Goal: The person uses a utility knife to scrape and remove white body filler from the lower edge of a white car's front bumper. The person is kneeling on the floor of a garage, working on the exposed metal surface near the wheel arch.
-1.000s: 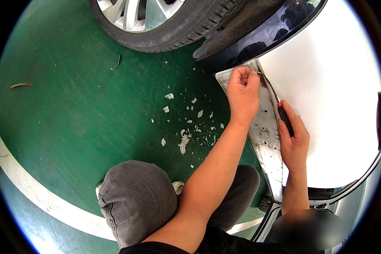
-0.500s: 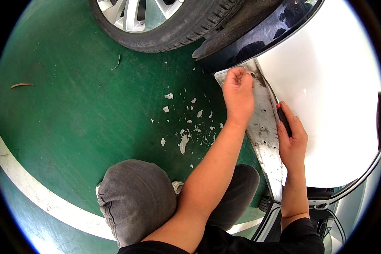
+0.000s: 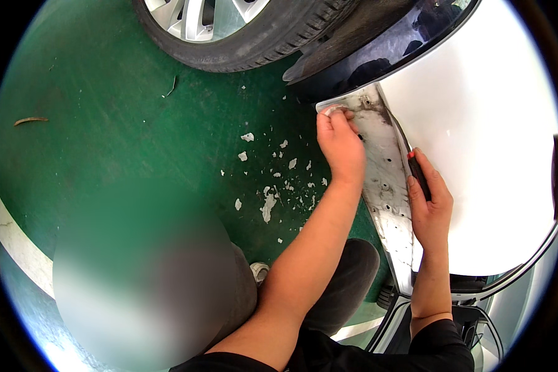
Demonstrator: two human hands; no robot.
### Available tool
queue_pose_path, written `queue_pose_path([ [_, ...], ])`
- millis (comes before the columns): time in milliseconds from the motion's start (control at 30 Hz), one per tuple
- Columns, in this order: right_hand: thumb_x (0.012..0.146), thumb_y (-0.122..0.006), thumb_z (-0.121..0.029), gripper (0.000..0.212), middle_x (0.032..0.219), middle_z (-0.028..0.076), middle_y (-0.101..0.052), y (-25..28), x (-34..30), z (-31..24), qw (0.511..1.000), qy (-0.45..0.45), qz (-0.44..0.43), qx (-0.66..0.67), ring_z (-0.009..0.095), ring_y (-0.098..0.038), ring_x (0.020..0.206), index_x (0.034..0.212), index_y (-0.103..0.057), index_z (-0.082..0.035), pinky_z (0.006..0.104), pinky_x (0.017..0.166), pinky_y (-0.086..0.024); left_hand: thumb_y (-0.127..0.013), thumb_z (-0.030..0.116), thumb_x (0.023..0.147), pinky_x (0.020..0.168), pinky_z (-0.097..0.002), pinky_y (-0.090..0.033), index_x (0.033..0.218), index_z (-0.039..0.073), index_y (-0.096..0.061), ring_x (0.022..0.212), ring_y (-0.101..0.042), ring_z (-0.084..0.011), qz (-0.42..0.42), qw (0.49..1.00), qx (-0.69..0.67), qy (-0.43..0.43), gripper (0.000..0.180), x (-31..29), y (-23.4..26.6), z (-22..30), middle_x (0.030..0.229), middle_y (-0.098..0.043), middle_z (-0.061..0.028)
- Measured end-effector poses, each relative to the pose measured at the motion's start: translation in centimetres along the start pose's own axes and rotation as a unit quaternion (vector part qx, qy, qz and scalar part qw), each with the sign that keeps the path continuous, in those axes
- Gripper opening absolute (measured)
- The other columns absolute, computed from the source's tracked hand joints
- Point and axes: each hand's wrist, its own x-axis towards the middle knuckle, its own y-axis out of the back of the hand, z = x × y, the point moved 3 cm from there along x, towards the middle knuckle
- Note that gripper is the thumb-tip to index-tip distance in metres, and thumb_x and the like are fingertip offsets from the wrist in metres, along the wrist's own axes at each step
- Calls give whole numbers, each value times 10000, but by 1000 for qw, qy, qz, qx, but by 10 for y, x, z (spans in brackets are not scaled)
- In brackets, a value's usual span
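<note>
My right hand (image 3: 431, 208) is wrapped round the black and red handle of a screwdriver (image 3: 419, 177). Its blade end reaches toward the gap between a white car body panel (image 3: 477, 155) and a dirty, stained metal strip (image 3: 387, 177) with small holes; the tip is hard to make out. At the far end of that strip, my left hand (image 3: 343, 149) has its fingers closed on a small whitish scrap (image 3: 336, 110), whose kind does not show. The fingers touch or nearly touch the strip's corner.
Pale flakes (image 3: 268, 206) of several sizes lie scattered over the green floor (image 3: 136, 136). A car wheel (image 3: 229, 56) and a dark shiny trim piece (image 3: 384, 59) stand at the far side. My knee (image 3: 347, 279) is beside the strip. The lower left is blurred out.
My left hand has shifted a little left and nearer, and a whitish scrap now shows in its fingers. The right hand with the screwdriver has barely moved.
</note>
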Motion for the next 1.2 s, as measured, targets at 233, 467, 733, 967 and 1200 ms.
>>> queue_pose_path([
  [233, 1006, -684, 30, 483, 1105, 87, -740, 6, 2, 3, 996, -76, -43, 23, 146, -676, 980, 1479, -675, -69, 272, 897, -526, -600, 227, 1121, 700, -239, -460, 1082, 67, -580, 766, -526, -76, -51, 998, 9, 35, 165, -39, -19, -14, 929, -620, -12],
  [467, 1028, -663, 22, 459, 1321, 114, -750, 11, 7, 5, 997, -67, -42, 23, 142, -692, 1033, 1483, -662, -42, 284, 922, -547, -814, 308, 1028, 692, -220, -434, 999, 62, -571, 792, -498, -40, -128, 990, 41, 34, 347, -69, -31, -23, 878, -569, 41],
  [733, 1035, -685, -25, 481, 1252, 35, -769, 9, 7, -7, 996, -82, -41, 23, 71, -608, 817, 1507, -663, -109, 238, 730, -518, -851, 344, 990, 654, -251, -463, 957, 59, -550, 746, -520, -71, -136, 990, 25, 30, 417, -64, -31, -20, 830, -574, 18],
  [967, 1036, -695, -35, 484, 1214, 27, -767, 15, 9, -2, 996, -75, -51, 16, 69, -599, 806, 1513, -660, -112, 235, 719, -511, -856, 337, 990, 656, -217, -437, 977, 60, -568, 761, -493, -39, -143, 989, 30, 29, 400, -64, -31, -24, 854, -578, 38],
  [1200, 1035, -707, -50, 477, 1213, 35, -766, 17, 12, 7, 995, -64, -72, 15, 74, -596, 796, 1507, -665, -109, 236, 707, -509, -885, 351, 954, 654, -266, -477, 921, 59, -554, 721, -513, -84, -130, 991, 20, 28, 442, -63, -30, -29, 800, -576, 21],
])
